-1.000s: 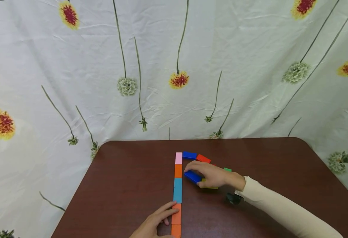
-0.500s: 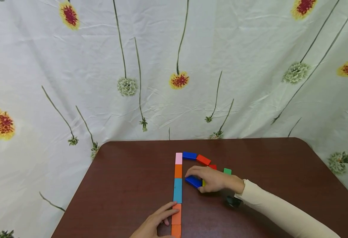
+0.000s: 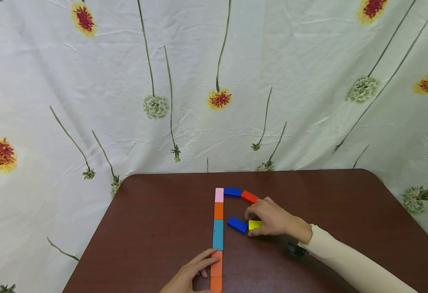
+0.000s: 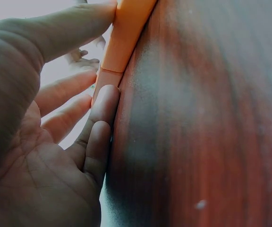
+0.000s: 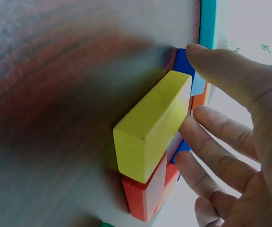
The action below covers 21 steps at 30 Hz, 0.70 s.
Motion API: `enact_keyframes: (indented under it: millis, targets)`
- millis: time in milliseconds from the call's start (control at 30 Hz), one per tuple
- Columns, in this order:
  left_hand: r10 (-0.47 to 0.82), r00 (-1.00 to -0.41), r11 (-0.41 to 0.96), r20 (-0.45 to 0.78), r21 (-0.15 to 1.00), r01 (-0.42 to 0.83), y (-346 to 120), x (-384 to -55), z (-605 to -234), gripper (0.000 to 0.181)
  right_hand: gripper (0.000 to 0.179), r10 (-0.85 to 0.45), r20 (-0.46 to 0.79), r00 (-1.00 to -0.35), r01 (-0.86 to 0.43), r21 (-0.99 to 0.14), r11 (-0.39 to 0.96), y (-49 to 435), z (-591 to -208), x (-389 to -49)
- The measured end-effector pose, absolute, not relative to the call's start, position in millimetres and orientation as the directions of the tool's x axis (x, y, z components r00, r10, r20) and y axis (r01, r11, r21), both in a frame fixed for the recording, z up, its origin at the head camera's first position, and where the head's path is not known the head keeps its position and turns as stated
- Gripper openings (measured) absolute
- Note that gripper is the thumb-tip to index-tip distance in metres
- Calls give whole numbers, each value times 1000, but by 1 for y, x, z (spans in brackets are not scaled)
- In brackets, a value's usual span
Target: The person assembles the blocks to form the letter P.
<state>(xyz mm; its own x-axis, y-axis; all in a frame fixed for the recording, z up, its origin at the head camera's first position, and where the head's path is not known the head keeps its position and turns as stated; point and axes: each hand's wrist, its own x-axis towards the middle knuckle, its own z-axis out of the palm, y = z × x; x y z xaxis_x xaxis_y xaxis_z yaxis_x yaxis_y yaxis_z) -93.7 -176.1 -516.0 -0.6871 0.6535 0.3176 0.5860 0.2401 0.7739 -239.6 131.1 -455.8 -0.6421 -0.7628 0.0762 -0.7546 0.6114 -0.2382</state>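
Note:
A straight row of flat blocks runs away from me: orange (image 3: 216,283), salmon (image 3: 217,264), light blue (image 3: 218,235), orange (image 3: 219,211) and pink (image 3: 219,195). My left hand (image 3: 190,273) rests its fingertips on the row's near left side. To the right, a dark blue block (image 3: 237,224) lies slanted, apart from the row. Beside its right end is a yellow block (image 5: 150,118). Over the yellow block, my right hand (image 3: 274,219) spreads thumb and fingers at either side; in the right wrist view I see no grip on it.
At the row's far end, another dark blue block (image 3: 232,191) and a red block (image 3: 249,197) curve off rightward. A second red piece (image 5: 145,191) and a green corner (image 5: 107,224) show in the right wrist view. A flowered cloth (image 3: 188,134) hangs behind the brown table (image 3: 155,236).
The slanted dark blue block has shifted slightly toward me. My right hand has let go of it and moved right, over the yellow block. My left hand has stayed put.

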Motion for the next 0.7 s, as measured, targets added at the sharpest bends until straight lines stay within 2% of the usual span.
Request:
enact_keyframes:
  millis: [400,700]
  targets:
    - [653,-688,244,316,773,586,-176,-94,-516,62,30,-771,101,-629,-764,-265,588,136,-460,-234]
    - [652,-698,255,295,783,568,-176,-93,-515,62,35,-754,134,-642,-754,-286,591,131,-461,-232]
